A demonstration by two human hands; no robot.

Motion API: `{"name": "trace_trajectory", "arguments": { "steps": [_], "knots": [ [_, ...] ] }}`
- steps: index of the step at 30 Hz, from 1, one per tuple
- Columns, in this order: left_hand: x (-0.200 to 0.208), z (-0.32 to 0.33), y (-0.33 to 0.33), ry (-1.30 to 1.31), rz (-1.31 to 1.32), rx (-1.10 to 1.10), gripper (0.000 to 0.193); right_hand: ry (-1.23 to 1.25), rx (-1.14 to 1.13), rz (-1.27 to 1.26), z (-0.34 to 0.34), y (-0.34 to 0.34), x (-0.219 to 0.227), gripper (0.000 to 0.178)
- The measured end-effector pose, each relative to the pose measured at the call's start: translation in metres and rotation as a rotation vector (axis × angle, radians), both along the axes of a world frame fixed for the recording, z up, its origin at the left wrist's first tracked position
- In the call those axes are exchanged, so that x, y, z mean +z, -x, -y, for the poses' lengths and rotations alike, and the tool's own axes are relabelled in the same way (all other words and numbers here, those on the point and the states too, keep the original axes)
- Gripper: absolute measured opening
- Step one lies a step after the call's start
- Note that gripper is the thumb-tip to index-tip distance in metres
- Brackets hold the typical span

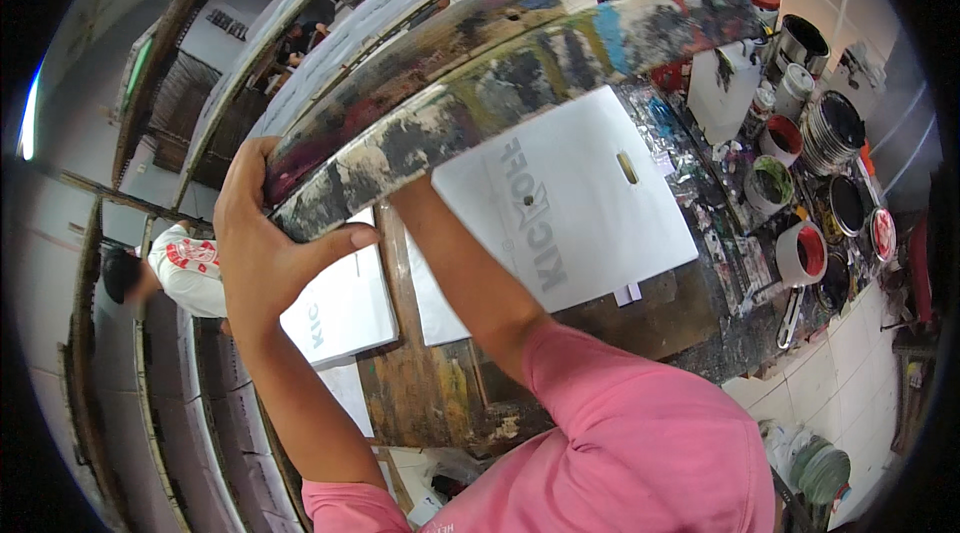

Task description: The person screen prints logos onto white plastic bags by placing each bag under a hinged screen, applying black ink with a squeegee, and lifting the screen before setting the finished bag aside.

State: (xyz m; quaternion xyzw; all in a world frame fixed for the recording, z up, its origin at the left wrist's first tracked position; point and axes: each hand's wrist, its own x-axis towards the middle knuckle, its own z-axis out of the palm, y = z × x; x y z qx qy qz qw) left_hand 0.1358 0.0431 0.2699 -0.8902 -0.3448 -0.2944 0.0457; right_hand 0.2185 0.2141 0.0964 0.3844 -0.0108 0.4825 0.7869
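Currently, the left hand (258,248) clamps the paint-stained frame (510,88); the right hand is hidden behind it, grip indeterminable. A slotted white sheet (600,198) lies on the desk (425,383).

The frame (520,83) looks rough and paint-crusted, the white bag (620,233) smooth and matt, the tabletop (425,383) worn wood

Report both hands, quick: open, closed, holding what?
Left hand: closed around the near-left end of the paint-stained frame.
Right hand: hidden behind the frame; its grip cannot be told.
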Motion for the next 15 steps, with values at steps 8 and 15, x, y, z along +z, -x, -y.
{"name": "trace_trajectory", "arguments": {
  "steps": [8,15],
  "knots": [
    [0.004,-0.003,0.006,-0.01,0.007,-0.015,0.086,0.548,0.002,0.036,0.132,0.038,0.064,0.079],
    [0.005,-0.007,0.009,-0.012,0.016,0.0,0.09,0.35,0.018,0.068,0.016,-0.038,0.012,0.079]
  ]
}}
